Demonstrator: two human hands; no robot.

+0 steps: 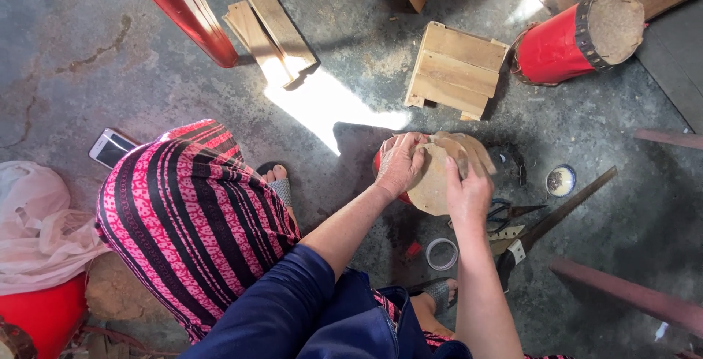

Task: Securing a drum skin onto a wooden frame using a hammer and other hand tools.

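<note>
Leather disc, round and tan, pressed by both hands over red drum.

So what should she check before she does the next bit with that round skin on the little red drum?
1. Both hands on the skin: ok. The left hand and right hand press on the tan skin.
2. Skin covers the drum top: looks ok from above; only a sliver of the red drum shows at its left edge.
3. Skin flat: not ok. Its far edge is folded up by the fingers.
4. Scissors within reach: ok. The scissors lie just right of the drum.
5. Saw clear of the feet: ok. The saw lies off to the right.
6. Skin fastened underneath: cannot tell, it is hidden.
</note>
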